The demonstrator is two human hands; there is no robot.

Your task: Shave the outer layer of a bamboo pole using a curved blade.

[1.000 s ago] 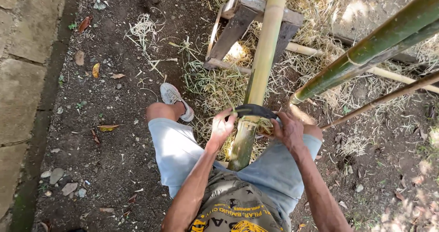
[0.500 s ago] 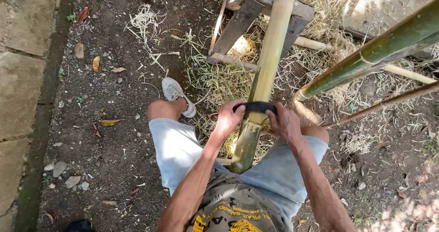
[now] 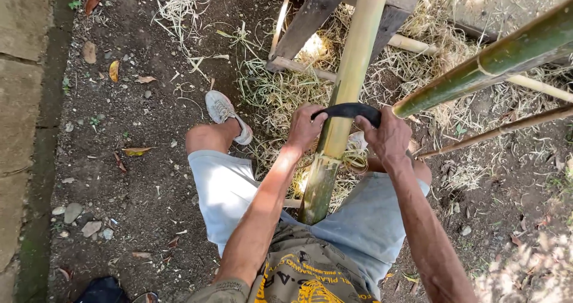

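Bamboo pole [image 3: 349,94], pale yellow going green near its lower end, slanting up from between the knees to a dark wooden trestle [image 3: 310,16] at the top. Curved black blade [image 3: 349,110] laid across it (a drawknife, by its shape). Left hand [image 3: 305,127] closed tight around one end, right hand [image 3: 388,137] wrapped around the other, both pressed against the pole's sides. Straw-like shavings [image 3: 280,91] heaped on the dirt beneath, grey sneaker [image 3: 224,113] planted beside them. Green bamboo stalk [image 3: 495,61] crossing at upper right.
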